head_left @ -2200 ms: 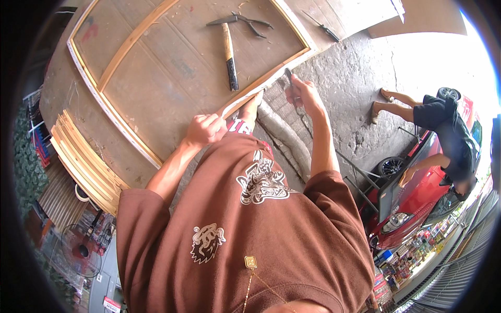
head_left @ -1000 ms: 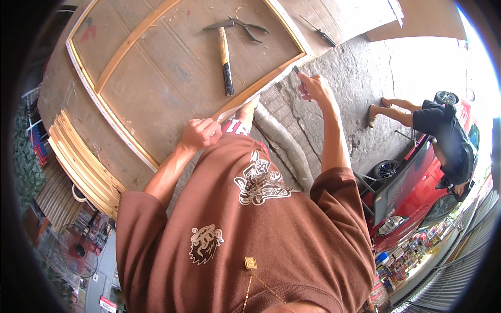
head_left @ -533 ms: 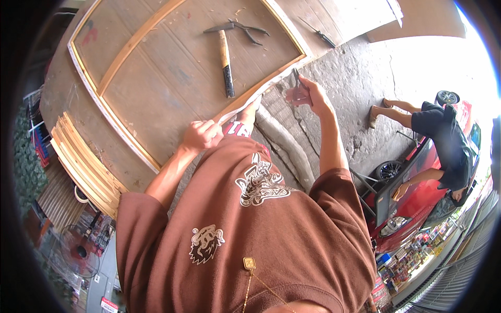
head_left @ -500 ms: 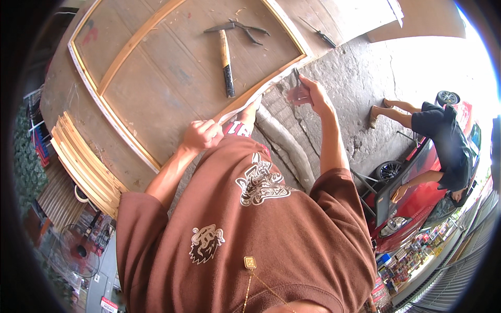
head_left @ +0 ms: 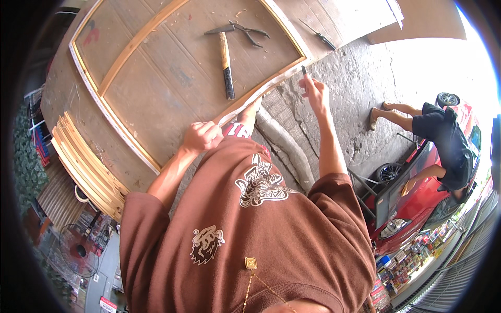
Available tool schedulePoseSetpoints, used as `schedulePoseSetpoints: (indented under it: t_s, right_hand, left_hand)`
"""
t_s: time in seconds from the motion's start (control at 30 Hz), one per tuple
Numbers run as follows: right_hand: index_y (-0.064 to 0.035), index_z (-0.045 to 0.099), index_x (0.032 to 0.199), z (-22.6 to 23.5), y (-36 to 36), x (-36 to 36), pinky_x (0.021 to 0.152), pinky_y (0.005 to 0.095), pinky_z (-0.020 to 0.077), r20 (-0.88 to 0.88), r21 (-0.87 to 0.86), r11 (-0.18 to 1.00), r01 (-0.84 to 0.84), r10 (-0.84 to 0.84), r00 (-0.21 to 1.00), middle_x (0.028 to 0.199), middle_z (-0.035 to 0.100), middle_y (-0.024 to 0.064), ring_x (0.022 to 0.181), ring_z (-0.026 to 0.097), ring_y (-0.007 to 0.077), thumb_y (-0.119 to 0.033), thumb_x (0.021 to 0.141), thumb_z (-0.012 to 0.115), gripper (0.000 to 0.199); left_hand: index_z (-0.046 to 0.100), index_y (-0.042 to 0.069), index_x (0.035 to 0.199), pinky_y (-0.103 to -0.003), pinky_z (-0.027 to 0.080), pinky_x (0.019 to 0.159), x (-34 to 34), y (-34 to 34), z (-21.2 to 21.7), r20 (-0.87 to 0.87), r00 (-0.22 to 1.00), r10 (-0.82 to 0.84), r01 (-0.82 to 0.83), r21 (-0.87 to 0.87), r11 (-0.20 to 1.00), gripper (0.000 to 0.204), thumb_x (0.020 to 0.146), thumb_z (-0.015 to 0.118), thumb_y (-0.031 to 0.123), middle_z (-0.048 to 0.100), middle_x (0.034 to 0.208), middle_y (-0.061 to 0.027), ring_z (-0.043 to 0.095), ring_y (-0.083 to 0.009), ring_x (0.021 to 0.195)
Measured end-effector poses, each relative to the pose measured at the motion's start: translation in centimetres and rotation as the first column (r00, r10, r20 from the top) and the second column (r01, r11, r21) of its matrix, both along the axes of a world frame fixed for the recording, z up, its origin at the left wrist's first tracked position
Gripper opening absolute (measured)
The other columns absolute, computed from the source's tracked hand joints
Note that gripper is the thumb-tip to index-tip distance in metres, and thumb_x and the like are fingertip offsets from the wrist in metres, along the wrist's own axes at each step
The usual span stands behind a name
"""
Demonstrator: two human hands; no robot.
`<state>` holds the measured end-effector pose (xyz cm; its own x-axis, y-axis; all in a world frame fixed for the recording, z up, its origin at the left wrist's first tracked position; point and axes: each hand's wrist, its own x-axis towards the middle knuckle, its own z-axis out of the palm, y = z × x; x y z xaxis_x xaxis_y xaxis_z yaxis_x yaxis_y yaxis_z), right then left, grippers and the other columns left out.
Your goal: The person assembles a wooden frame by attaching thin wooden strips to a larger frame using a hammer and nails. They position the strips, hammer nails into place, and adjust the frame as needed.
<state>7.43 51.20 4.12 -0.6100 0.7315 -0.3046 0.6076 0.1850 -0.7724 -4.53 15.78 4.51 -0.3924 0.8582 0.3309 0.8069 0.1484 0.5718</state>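
Right hand fingers pinch a small dark pencil-like tool, probably for marking; left hand, fisted, steadies the pale wooden frame.

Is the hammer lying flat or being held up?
Lying flat. The hammer rests on the board inside the wooden frame, beside the pliers; neither the left hand nor the right hand touches it.

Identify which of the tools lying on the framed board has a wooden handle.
The hammer, lying in the middle of the board inside the pale wooden frame. Its shaft is light wood with a dark grip; the metal pliers beside its head are all dark metal.
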Motion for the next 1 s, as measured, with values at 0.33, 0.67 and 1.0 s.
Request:
schedulePoseSetpoints:
  t_s: [0.33, 0.67, 1.0]
  right_hand:
    - [0.0020, 0.071, 0.075, 2.6, 1.9, -1.5, 0.059, 0.0318, 0.0518, 0.333, -0.054, 0.998, 0.018, 0.001, 0.943, 0.060, 0.064, 0.0119, 0.050, 0.062, 0.0189, -0.054, 0.085, 0.056, 0.058]
    - [0.0020, 0.066, 0.066, 5.4, 2.4, -3.6, 0.045, 0.0275, 0.0495, 0.433, -0.216, 0.975, 0.058, 0.043, 0.900, 0.062, 0.064, 0.0090, 0.049, 0.060, 0.0170, -0.049, 0.087, 0.056, 0.056]
    - [0.0005, 0.064, 0.065, 1.4, -0.7, -1.2, 0.061, 0.0404, 0.0462, 0.231, 0.581, 0.797, -0.165, 0.033, 0.972, 0.068, 0.063, 0.0156, 0.060, 0.061, 0.0300, -0.050, 0.090, 0.054, 0.057]
  left_hand:
    - [0.046, 0.008, 0.060, -0.033, 0.044, 0.043, 0.0, -0.1, -0.1, -0.009, 1.000, 0.010, -0.010, -0.010, 1.000, 0.019, 0.069, 0.062, 0.003, 0.047, 0.055, -0.0057, 0.051, -0.0228, 0.044]
    - [0.049, 0.011, 0.060, -0.032, 0.045, 0.042, -0.2, 0.0, 0.2, -0.040, 0.999, -0.005, 0.004, -0.022, 1.000, 0.016, 0.068, 0.062, 0.005, 0.049, 0.054, -0.0045, 0.054, -0.0216, 0.043]
    - [0.049, 0.011, 0.061, -0.031, 0.045, 0.042, 0.0, -0.1, -0.2, -0.046, 0.999, 0.004, -0.005, -0.026, 1.000, 0.016, 0.070, 0.062, 0.006, 0.050, 0.055, -0.0039, 0.054, -0.0205, 0.043]
